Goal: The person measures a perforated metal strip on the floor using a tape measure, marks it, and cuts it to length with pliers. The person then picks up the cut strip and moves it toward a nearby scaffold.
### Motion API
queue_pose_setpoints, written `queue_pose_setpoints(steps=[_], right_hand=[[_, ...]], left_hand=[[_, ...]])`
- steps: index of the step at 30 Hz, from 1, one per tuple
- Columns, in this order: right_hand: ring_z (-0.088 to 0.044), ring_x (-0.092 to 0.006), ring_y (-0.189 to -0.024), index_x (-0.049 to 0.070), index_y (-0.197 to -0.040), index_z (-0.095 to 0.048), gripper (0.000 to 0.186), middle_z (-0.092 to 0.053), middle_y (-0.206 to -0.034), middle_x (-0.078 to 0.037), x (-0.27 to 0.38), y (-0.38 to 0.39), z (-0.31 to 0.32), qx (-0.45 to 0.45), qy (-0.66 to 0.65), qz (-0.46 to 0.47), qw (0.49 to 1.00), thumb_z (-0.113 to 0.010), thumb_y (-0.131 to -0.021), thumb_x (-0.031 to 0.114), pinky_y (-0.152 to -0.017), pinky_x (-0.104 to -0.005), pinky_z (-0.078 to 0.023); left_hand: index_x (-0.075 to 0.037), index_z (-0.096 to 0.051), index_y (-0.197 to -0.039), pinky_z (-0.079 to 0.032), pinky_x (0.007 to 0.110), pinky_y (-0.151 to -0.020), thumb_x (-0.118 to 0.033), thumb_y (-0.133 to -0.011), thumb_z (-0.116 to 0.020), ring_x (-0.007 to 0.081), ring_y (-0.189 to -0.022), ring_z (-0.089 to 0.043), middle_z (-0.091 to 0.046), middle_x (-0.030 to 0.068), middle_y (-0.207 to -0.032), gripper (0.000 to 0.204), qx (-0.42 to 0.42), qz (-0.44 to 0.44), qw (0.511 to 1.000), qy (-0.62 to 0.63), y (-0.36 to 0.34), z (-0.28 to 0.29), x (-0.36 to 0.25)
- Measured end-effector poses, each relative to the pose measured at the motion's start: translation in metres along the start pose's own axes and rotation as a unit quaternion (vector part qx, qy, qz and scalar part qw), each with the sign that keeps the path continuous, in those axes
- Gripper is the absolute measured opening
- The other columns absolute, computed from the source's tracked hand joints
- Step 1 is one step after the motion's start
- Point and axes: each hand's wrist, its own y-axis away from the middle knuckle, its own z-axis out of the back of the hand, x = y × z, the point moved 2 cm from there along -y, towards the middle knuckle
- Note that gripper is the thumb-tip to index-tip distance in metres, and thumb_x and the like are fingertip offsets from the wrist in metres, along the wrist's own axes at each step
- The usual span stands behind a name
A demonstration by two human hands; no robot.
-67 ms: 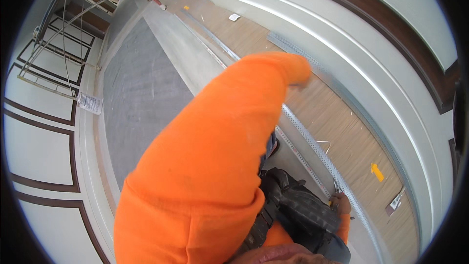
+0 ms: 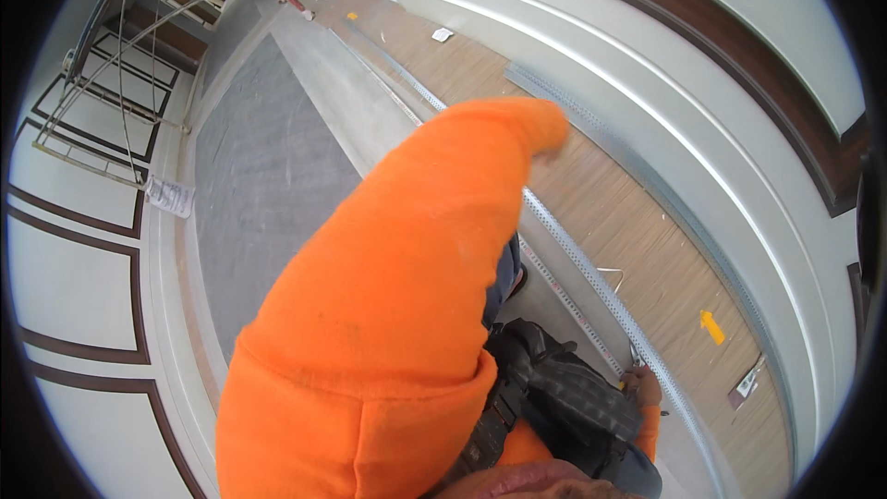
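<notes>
My left arm, in an orange sleeve (image 2: 388,268), reaches across the middle of the view. Beyond its cuff, my left hand (image 2: 548,156) is smeared by motion and mostly hidden, above a long perforated metal strip (image 2: 591,273). Alongside the strip runs the extended blade of a tape measure (image 2: 580,322). At its near end, my right hand (image 2: 641,383) is closed around the tape measure, with a bit of yellow showing at the fingers. A small metal piece (image 2: 634,351) sticks up beside that hand; its kind is unclear.
A black bag (image 2: 577,397) hangs by my body. Another perforated metal strip (image 2: 665,187) lies along the white wall. On the wood-look floor are a yellow arrow marker (image 2: 711,326) and a scraper-like tool (image 2: 747,383). Scaffolding (image 2: 102,162) stands at left, past a grey floor covering (image 2: 277,166).
My left hand and cuff have shifted a little to the left, uncovering more floor beside the wall strip. My right hand stays where it was.
</notes>
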Motion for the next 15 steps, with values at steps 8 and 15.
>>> queue_pose_setpoints(steps=[8, 15], right_hand=[[-0.073, -0.0312, -0.094, 0.015, -0.103, -0.081, 0.036, -0.077, -0.099, -0.012, 0.039, 0.005, 0.001, 0.007, 0.052, 0.042, 0.998, -0.07, -0.08, 0.039, -0.087, -0.0394, -0.054], [-0.071, -0.0305, -0.097, 0.01, -0.102, -0.081, 0.033, -0.076, -0.099, -0.016, 0.041, 0.014, -0.005, 0.054, -0.003, 0.037, 0.998, -0.07, -0.082, 0.034, -0.088, -0.0382, -0.054]], left_hand=[[0.001, -0.055, -0.139, -0.059, 0.058, -0.081, -0.046, -0.101, -0.049, 0.0442, -0.096, -0.07, -0.062, 0.0288, -0.127, 0.061, -0.166, 0.341, 0.553, 0.742, 0.027, -0.339, 0.134], [-0.002, -0.06, -0.128, -0.059, 0.05, -0.077, -0.036, -0.104, -0.05, 0.0331, -0.09, -0.068, -0.068, 0.0148, -0.104, 0.043, -0.394, 0.275, 0.078, 0.873, -0.005, -0.424, 0.134]])
